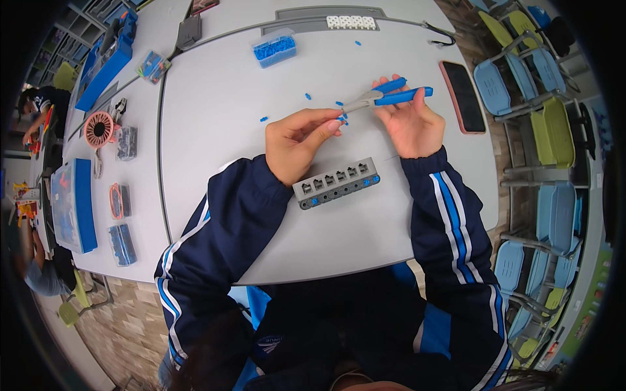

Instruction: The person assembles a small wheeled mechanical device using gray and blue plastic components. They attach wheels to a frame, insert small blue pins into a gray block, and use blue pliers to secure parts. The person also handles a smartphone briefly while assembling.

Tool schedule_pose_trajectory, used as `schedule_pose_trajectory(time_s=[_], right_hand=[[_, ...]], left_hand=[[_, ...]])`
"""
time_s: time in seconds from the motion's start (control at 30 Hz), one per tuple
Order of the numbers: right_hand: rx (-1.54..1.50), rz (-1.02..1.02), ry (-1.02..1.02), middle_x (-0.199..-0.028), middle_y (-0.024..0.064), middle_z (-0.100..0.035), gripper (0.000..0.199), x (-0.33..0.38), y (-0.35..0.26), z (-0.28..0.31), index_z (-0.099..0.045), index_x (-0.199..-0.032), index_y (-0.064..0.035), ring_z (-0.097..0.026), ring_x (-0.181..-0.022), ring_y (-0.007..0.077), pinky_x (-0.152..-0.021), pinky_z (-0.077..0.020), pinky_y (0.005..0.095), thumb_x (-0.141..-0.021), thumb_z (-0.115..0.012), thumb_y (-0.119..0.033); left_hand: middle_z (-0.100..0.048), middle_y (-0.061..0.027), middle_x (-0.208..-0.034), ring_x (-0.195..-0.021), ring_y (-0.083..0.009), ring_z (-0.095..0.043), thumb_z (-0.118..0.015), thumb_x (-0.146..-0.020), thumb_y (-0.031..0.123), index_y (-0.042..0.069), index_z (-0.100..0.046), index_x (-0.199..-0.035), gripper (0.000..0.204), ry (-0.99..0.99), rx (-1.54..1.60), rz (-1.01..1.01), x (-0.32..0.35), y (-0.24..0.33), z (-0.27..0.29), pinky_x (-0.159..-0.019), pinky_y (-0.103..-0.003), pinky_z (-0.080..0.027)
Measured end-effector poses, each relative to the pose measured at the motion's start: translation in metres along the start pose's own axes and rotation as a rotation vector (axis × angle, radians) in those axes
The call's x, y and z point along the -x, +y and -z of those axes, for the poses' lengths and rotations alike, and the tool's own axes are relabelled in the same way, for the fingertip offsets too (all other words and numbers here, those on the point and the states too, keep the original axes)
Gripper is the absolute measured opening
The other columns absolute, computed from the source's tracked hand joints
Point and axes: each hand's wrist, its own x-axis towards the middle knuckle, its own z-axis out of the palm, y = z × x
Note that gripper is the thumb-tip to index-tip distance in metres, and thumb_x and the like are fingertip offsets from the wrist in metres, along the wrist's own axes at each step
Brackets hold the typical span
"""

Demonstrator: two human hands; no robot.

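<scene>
Head view: right hand (412, 124) grips blue-handled pliers (385, 98), tips meeting the pinching left hand (301, 143) above grey block (336, 183).

Bare tabletop (215, 117) leftward; phone (463, 96) blocks the right.

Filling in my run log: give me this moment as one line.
right hand: grips blue-handled pliers | left hand: pinches small blue piece at plier tip | grey multi-slot block: on table, below hands

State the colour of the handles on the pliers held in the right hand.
Blue handles on the pliers, gripped by the right hand; the head view shows this.
</scene>
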Motion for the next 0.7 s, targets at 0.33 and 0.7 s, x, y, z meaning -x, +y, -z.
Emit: schedule_pose_trajectory(time_s=[0.33, 0.7], right_hand=[[0.030, -0.033, -0.022, -0.141, 0.0215, -0.043, 0.061, 0.0001, 0.0000, -0.0029, -0.038, -0.137, 0.0046, -0.035, -0.141, 0.0389, -0.119, -0.0290, 0.0530, -0.098, -0.059, -0.037], [0.151, 0.040, -0.051, -0.139, 0.0229, -0.045, 0.063, 0.0030, 0.0018, -0.0053, -0.035, -0.141, 0.0029, -0.039, -0.139, 0.0405, -0.115, -0.0348, 0.0573, -0.098, -0.062, -0.034]], left_hand=[[-0.073, -0.0159, -0.099, -0.085, -0.0192, -0.070, -0.070, -0.091, 0.002, -0.006, -0.069, -0.107, 0.018, 0.047, 0.024, 0.031, -0.0021, 0.0001, 0.0002, -0.083, -0.030, -0.057], [-0.073, -0.0155, -0.096, -0.085, -0.0199, -0.071, -0.071, -0.090, 0.000, -0.007, -0.069, -0.106, 0.018, 0.049, 0.046, 0.072, -0.0014, -0.0008, -0.0004, -0.083, -0.031, -0.057]])
